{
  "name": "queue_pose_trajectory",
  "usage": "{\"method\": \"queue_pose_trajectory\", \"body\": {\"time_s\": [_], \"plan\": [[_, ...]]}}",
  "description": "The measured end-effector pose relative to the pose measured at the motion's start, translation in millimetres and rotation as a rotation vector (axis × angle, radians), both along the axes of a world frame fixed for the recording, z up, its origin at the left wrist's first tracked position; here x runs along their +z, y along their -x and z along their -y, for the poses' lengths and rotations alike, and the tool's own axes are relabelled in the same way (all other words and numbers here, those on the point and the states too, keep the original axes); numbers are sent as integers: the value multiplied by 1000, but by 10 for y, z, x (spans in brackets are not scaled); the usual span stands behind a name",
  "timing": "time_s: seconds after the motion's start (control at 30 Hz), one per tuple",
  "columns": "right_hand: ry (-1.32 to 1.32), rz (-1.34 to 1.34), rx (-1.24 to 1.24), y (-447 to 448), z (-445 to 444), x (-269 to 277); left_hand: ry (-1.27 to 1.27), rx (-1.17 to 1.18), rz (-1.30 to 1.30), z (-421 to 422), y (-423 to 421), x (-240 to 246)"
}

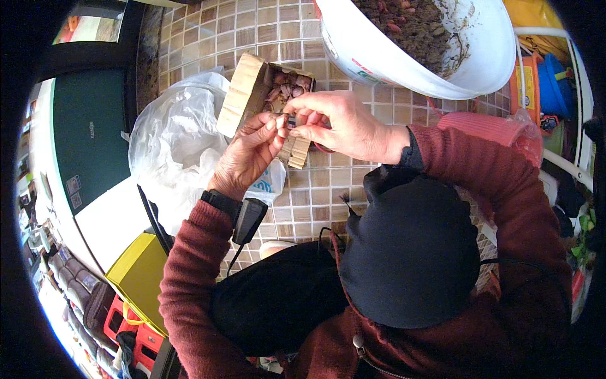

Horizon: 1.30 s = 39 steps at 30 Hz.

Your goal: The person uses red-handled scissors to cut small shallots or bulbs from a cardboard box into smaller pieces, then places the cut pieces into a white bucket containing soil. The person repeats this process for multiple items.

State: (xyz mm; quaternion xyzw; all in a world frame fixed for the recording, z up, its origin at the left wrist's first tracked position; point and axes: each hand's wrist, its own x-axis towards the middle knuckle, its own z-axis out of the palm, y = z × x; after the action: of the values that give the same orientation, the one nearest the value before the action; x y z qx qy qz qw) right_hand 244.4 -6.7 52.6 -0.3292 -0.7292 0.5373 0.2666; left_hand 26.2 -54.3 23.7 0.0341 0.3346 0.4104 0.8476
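My left hand (pixel 251 151) pinches a small pale piece, apparently a garlic clove (pixel 281 121), between thumb and fingers. From the right, my right hand (pixel 338 124) meets it, its thumb and fingertips close against the left ones. A small dark bit shows between the right fingers, too small to name. Just beneath both hands stands an open cardboard box (pixel 242 94) with its flap folded out. Inside lie several purple-skinned garlic bulbs and cloves (pixel 289 87); the hands hide part of the box.
A clear plastic bag (pixel 177 128) slumps left of the box. A white bucket (pixel 487 57) of soil and reddish bits stands at the upper right, above a pink plastic container (pixel 487 130). A black power adapter (pixel 250 220) lies near my left wrist, a yellow box (pixel 142 272) lower left.
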Motion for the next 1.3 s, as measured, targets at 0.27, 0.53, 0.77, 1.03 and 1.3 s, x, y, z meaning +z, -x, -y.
{"method": "queue_pose_trajectory", "body": {"time_s": [0.27, 0.53, 0.77, 1.03, 1.3], "plan": [[194, -57, -53, 159, 9, -106, 2, -21, -65, 78, -42, 2], [-393, 266, 116, 239, 5, -387, -38, -222, -440, 75, -46, -1], [-361, 392, 115, 224, -16, -521, 97, -110, -335, 106, 22, -151], [-327, 784, 203, -274, 264, -797, 211, -9, -155, 191, 116, -407], [9, 625, 130, -218, 290, -875, 204, 56, -192, 242, 154, -530]]}}
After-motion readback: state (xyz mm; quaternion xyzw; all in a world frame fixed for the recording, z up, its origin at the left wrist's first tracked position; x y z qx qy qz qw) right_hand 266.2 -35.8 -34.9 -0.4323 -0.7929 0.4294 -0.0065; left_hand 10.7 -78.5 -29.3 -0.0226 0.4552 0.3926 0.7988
